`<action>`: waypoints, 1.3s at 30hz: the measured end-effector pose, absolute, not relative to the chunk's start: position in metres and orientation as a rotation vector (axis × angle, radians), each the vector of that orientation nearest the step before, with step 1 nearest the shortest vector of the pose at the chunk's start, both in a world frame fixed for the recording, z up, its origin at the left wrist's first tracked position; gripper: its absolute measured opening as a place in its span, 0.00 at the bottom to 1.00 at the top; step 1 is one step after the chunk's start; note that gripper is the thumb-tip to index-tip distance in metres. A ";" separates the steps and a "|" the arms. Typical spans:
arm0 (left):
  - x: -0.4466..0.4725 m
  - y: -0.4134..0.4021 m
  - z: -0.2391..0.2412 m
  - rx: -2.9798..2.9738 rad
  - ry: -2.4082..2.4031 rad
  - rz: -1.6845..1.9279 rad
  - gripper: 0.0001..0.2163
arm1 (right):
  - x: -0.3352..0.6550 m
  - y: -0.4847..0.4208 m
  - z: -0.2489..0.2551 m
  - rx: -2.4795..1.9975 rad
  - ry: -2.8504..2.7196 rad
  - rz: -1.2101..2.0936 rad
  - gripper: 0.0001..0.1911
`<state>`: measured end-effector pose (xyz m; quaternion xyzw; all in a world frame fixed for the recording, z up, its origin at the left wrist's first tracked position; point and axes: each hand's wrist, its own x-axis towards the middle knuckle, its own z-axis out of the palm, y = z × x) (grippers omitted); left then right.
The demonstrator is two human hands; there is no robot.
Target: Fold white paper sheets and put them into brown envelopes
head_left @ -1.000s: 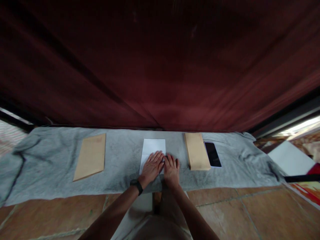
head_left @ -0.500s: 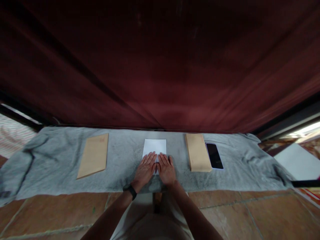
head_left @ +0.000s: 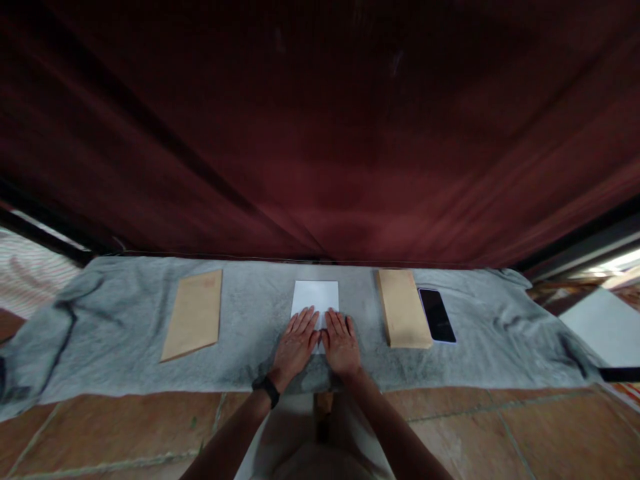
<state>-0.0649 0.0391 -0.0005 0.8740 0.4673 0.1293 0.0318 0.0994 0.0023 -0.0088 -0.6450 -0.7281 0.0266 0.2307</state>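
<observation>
A white sheet of paper [head_left: 316,295] lies in the middle of a grey cloth [head_left: 250,313] spread on the floor. My left hand [head_left: 296,345] and my right hand [head_left: 341,343] lie flat side by side on its near half, fingers stretched out and pointing away from me. Both hands press down on the paper and hold nothing. A black band sits on my left wrist. The near edge of the sheet is hidden under my palms.
A brown envelope [head_left: 194,313] lies on the cloth to the left, a stack of brown envelopes [head_left: 403,308] to the right with a black phone [head_left: 437,315] beside it. A dark red curtain [head_left: 320,133] hangs behind. Terracotta floor tiles [head_left: 125,427] lie in front.
My right hand has slid left from the sheet's right edge onto the paper, beside the left hand. Both hands stay flat. The view has shifted slightly.
</observation>
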 end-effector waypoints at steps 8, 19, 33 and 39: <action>-0.064 0.037 0.002 2.686 1.438 0.386 0.25 | 0.100 0.002 -0.010 -1.766 -2.006 0.073 0.26; -0.064 0.037 -0.001 2.679 1.460 0.458 0.23 | 0.101 0.003 -0.009 -1.743 -2.025 0.044 0.25; -0.041 0.058 0.002 2.638 1.455 0.440 0.23 | 0.102 0.001 -0.010 -1.759 -2.022 0.070 0.25; -0.063 0.059 -0.001 2.649 1.564 0.431 0.23 | 0.102 0.001 -0.010 -1.716 -2.000 0.030 0.26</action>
